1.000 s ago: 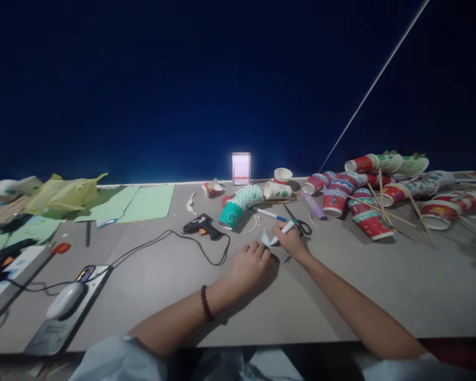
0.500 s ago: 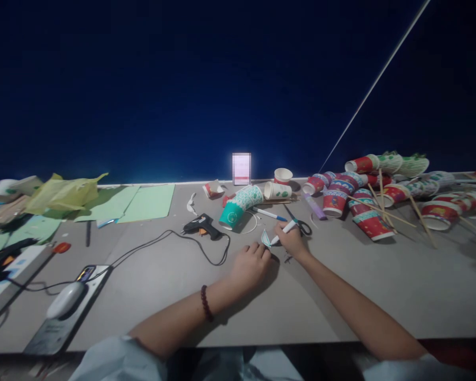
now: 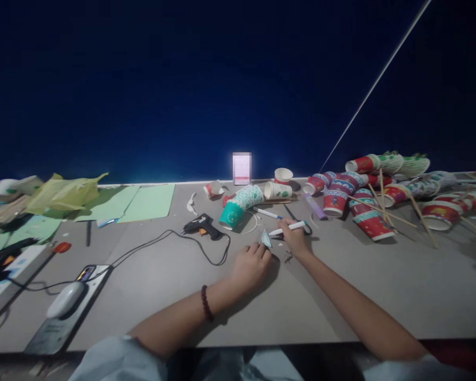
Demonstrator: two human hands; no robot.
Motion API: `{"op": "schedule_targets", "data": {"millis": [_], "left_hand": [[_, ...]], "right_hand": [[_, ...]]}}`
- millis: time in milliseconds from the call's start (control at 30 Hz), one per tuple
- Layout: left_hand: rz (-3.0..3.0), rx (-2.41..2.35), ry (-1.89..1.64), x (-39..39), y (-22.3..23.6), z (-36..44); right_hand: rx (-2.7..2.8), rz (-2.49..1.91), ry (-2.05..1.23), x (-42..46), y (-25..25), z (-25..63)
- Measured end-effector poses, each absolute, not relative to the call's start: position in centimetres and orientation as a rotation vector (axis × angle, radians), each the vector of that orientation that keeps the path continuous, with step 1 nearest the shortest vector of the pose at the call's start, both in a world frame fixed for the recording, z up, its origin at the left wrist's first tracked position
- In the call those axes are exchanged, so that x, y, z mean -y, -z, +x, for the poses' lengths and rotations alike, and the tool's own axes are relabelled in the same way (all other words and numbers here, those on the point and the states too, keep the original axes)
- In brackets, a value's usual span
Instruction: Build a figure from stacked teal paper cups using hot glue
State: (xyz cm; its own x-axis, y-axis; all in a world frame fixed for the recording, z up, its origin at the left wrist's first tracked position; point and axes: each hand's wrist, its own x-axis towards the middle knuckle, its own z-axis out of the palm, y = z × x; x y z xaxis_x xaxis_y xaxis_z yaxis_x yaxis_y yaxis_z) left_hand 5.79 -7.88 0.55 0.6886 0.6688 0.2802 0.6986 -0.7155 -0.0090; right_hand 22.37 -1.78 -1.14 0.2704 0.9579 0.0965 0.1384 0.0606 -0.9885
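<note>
My right hand (image 3: 296, 241) is closed around a white marker (image 3: 299, 226) with a teal end. Its tip points left and hovers beside a small white paper piece (image 3: 266, 239) with teal lines along its edges. My left hand (image 3: 252, 263) rests on the table, fingers curled, with the fingertips at the lower edge of that piece, pinching or pressing it; the exact contact is hidden. Just behind my right hand, scissors (image 3: 308, 229) are partly covered. Another marker (image 3: 266, 213) with a blue end lies beyond the paper piece.
A black glue gun (image 3: 204, 226) lies left of my hands, its cable running to a power strip (image 3: 21, 272). Joined paper cups (image 3: 244, 203) stand behind it. More cup chains (image 3: 367, 211) and wooden sticks (image 3: 391, 212) fill the right side. Green paper (image 3: 148, 203) lies at left.
My right hand has drawn the marker slightly right and away from the paper piece, and the marker now lies flatter. My left hand has stayed in place.
</note>
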Motion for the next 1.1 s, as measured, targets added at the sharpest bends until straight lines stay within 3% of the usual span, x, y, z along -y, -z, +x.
{"op": "schedule_targets", "data": {"millis": [1100], "left_hand": [[-2.776,1.012,0.517,7.4,-0.5,6.0]], "right_hand": [[1.501,-1.381,-0.819,2.3,0.5,21.8]]}}
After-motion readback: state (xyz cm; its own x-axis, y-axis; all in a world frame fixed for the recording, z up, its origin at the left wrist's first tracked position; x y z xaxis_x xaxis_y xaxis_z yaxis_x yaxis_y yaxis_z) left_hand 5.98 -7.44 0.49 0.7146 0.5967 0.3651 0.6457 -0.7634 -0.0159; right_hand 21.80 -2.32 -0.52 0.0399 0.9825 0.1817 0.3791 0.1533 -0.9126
